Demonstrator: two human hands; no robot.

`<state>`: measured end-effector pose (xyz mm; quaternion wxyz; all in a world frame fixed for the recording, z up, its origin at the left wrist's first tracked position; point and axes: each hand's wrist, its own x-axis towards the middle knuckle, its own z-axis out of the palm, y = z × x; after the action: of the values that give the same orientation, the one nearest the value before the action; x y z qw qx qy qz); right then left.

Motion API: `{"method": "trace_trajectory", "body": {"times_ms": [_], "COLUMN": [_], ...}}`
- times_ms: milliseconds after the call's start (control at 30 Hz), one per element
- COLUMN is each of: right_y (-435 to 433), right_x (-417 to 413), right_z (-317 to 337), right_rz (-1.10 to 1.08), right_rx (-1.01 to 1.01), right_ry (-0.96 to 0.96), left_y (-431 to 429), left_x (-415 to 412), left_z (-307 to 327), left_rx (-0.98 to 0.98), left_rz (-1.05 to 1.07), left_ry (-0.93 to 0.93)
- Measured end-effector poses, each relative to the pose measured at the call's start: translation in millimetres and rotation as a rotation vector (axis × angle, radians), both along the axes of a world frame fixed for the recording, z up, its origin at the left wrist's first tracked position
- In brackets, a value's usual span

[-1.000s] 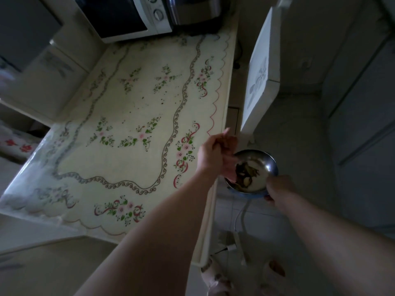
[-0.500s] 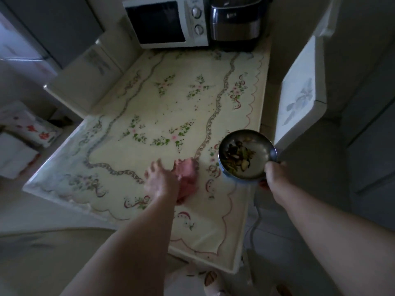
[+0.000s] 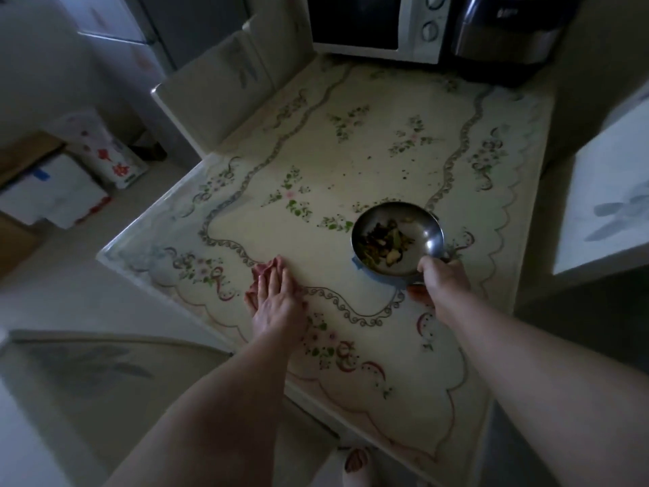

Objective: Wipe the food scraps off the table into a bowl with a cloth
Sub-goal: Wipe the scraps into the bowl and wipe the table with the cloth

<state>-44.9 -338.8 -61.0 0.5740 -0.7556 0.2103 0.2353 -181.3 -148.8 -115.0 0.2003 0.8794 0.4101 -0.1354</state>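
Observation:
A steel bowl [image 3: 421, 223] with dark food scraps in it rests low over the floral tablecloth of the table [image 3: 368, 163], right of centre. My right hand [image 3: 440, 279] grips its near rim. My left hand [image 3: 275, 304] lies flat, fingers together, pressing a pink cloth [image 3: 265, 272] onto the table near the left front edge. Most of the cloth is hidden under the hand. A few small dark specks show on the tablecloth beyond the bowl.
A white microwave [image 3: 372, 26] and a dark steel appliance [image 3: 505, 33] stand at the table's far end. White chair backs are at the left [image 3: 217, 96], right [image 3: 604, 205] and near left [image 3: 87, 374]. Boxes [image 3: 56, 191] sit on the floor at left.
The bowl came up from beside the table's right edge to over the tabletop. My left hand left the bowl, took the pink cloth to the table and slid it leftwards.

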Motion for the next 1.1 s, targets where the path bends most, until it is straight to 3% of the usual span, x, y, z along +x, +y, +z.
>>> {"method": "trace_trajectory", "body": {"times_ms": [133, 333, 467, 567, 700, 767, 900, 1100], "right_y": [45.6, 84.7, 77.8, 35.4, -41.5, -74.3, -121.9, -130.2], "right_x": [-3.8, -2.2, 9.8, 34.6, 90.3, 112.2, 149.4, 170.8], "right_z": [-5.9, -20.8, -26.1, -13.5, -4.1, 4.3, 15.0, 22.3], "right_rz": [0.180, 0.410, 0.577, 0.729, 1.036, 1.209, 1.333, 1.439], "right_rx": [0.024, 0.088, 0.138, -0.011, -0.512, -0.669, -0.784, -0.810], "right_ry": [0.003, 0.071, 0.053, -0.047, -0.339, -0.388, -0.411, -0.499], "left_y": [-15.1, -44.8, -59.1, -92.8, -153.3, -182.6, -234.4, -246.0], "left_x": [-3.1, -16.1, -9.4, 7.2, 40.0, 64.7, 121.1, 145.0], "left_z": [-4.0, -16.9, -10.2, -2.5, 2.0, 1.4, 3.8, 8.0], "left_rx": [0.065, 0.138, 0.156, 0.117, 0.085, 0.051, -0.006, -0.085], "left_rz": [0.060, -0.061, 0.052, 0.238, 0.359, 0.338, 0.228, 0.052], "left_ry": [-0.022, -0.139, -0.113, -0.075, 0.004, -0.006, -0.065, 0.068]}}
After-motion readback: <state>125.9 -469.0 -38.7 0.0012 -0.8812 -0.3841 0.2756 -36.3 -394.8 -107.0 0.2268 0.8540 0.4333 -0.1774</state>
